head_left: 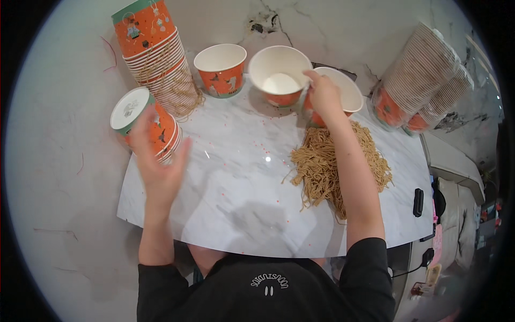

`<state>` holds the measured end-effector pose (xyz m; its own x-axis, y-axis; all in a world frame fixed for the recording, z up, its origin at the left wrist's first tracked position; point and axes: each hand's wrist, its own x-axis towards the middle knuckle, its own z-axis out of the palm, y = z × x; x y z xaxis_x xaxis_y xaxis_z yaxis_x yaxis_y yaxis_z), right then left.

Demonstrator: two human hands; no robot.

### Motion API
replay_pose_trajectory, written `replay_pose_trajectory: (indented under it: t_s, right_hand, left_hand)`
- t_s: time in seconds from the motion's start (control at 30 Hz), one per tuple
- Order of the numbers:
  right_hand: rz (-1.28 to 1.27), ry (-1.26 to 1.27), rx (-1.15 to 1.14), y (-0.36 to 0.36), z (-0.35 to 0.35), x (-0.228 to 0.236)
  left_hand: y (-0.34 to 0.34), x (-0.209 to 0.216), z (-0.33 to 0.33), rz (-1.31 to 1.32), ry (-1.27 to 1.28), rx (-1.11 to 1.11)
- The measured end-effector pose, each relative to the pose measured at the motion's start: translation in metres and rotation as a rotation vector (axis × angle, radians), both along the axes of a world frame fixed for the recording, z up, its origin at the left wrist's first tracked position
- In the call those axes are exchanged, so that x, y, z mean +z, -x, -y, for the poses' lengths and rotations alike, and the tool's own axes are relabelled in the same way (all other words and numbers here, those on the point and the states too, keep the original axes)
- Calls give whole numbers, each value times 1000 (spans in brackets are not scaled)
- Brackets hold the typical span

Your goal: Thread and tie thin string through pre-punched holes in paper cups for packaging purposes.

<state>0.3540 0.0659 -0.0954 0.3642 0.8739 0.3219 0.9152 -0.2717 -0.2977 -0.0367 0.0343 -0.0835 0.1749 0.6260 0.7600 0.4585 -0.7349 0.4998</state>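
Observation:
My left hand [158,161], fingers spread and a little blurred, is in front of a short stack of orange printed paper tubs [163,129] tipped on its side at the left. Whether it touches the stack is hard to tell. My right hand [324,96] reaches to the back of the table, its fingers closed at the right rim of a white-lined orange paper tub [279,56]. Its thumb is hidden. Behind that hand stands another tub [351,91], partly covered. A pile of tan strings [316,161] lies under my right forearm.
A tall leaning stack of tubs [155,59], with tan strings draped over it, is at the back left. One single tub [220,59] stands beside it. Plastic-wrapped stacks [418,75] lean at the back right. A small black object [418,202] lies near the table's right edge.

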Motion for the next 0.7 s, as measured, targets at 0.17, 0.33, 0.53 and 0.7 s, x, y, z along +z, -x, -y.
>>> replay_pose_trajectory:
  t_s: [0.17, 0.33, 0.53, 0.7]
  right_hand:
    - [51, -307, 130, 52, 26, 34]
    - [154, -627, 339, 80, 103, 62]
    - [68, -435, 793, 126, 185, 21]
    - [-159, -371, 893, 129, 181, 3]
  left_hand:
    - [-66, -1, 10, -405, 197, -319]
    - [-108, -57, -49, -566, 152, -233]
    - [-111, -51, -103, -352, 190, -498]
    - [-74, 28, -80, -243, 441, -188]
